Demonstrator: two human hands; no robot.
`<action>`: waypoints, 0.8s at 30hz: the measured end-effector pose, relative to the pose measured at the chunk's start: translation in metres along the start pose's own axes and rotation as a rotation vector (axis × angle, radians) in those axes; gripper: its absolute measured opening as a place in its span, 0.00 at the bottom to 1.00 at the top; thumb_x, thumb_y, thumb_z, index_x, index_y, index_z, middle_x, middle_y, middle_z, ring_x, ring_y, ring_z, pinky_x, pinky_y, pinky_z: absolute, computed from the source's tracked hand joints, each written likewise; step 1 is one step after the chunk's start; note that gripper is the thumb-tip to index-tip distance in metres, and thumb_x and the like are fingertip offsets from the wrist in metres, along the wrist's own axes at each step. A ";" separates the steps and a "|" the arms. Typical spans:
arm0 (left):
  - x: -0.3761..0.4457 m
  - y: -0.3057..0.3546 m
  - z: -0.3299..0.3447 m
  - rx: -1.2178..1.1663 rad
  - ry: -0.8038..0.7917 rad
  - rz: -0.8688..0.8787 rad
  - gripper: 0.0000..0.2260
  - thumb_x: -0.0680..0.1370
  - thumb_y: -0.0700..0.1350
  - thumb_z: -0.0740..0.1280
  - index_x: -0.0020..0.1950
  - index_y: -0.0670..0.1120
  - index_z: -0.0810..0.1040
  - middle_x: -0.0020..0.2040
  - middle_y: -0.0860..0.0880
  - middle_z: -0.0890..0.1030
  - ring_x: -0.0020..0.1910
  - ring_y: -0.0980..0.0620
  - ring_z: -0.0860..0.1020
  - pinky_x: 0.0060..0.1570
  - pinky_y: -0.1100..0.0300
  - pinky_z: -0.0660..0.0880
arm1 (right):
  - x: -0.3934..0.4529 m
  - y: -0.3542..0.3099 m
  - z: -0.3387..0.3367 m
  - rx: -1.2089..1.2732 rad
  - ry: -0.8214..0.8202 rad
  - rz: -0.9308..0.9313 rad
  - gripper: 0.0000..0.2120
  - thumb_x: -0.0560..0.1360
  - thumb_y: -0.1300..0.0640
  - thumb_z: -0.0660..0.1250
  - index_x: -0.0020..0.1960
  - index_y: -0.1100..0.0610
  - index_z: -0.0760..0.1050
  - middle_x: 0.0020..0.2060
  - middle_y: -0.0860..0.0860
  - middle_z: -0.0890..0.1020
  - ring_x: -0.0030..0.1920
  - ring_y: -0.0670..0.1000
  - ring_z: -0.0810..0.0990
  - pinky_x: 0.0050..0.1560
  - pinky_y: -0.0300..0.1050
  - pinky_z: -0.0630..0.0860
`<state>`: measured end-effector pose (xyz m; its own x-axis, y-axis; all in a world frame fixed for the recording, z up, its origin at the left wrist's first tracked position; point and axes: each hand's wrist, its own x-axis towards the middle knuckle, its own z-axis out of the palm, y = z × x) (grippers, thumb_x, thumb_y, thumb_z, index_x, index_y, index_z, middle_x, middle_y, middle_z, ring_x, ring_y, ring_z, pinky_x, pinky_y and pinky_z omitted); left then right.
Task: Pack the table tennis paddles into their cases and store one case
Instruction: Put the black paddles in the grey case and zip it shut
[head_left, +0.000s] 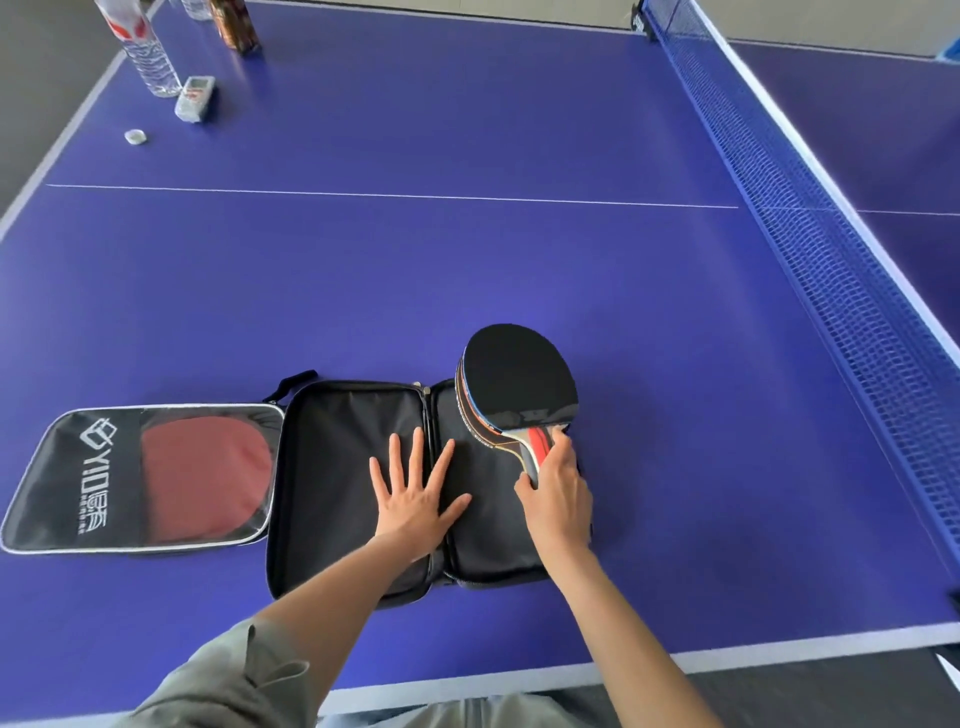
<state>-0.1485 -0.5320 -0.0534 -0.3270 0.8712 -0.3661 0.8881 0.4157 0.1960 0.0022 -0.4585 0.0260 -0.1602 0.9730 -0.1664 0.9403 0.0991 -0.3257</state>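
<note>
Two hands: I see both over the open case (353, 483).
Left hand (415, 499): flat, fingers spread, pressing the lining.
Right hand (558, 499): grasping the paddle (519, 384) handle.

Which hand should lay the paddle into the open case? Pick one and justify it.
Right. The right hand already grips the black paddle by its handle over the open case; the left hand lies flat, pressing the lining.
</note>
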 end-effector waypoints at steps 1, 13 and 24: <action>0.000 -0.002 -0.001 -0.008 -0.002 0.000 0.35 0.76 0.68 0.45 0.69 0.57 0.25 0.76 0.48 0.32 0.72 0.41 0.28 0.69 0.37 0.32 | -0.008 -0.003 0.006 -0.008 -0.011 0.004 0.29 0.74 0.55 0.68 0.70 0.58 0.58 0.58 0.55 0.76 0.50 0.57 0.82 0.42 0.48 0.76; 0.002 -0.006 -0.004 -0.113 -0.044 0.027 0.36 0.77 0.65 0.50 0.72 0.55 0.27 0.76 0.50 0.32 0.73 0.44 0.28 0.68 0.40 0.29 | -0.046 -0.007 0.038 -0.031 -0.002 0.075 0.28 0.75 0.57 0.67 0.70 0.56 0.58 0.57 0.55 0.74 0.52 0.55 0.81 0.42 0.47 0.79; -0.001 -0.007 -0.006 -0.095 -0.033 0.043 0.35 0.78 0.65 0.48 0.73 0.54 0.29 0.76 0.50 0.33 0.73 0.43 0.29 0.69 0.39 0.31 | -0.023 -0.021 0.020 -0.049 0.227 -0.056 0.30 0.68 0.47 0.69 0.64 0.61 0.66 0.61 0.59 0.72 0.58 0.60 0.70 0.58 0.52 0.71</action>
<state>-0.1564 -0.5339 -0.0485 -0.2769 0.8806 -0.3846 0.8662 0.4020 0.2968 -0.0195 -0.4873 0.0177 -0.1459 0.9871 0.0658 0.9462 0.1587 -0.2822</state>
